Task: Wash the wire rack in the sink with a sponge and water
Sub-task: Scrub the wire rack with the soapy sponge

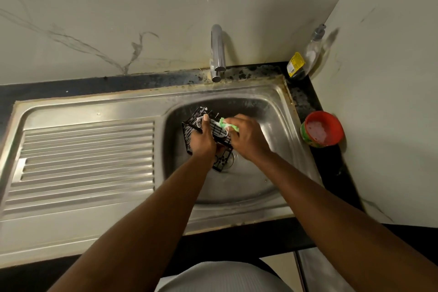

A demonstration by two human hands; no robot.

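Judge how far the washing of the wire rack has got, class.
Done: suds already cling to the wire rack in the sink. In hand: the left hand steadies it while the right hand scrubs with the green sponge. Left: rinsing, since no water runs from the tap.

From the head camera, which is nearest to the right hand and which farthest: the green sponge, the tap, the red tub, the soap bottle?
1. Green sponge: held in the right hand itself.
2. Red tub: on the counter to its right.
3. Tap: behind the basin.
4. Soap bottle: far right corner.
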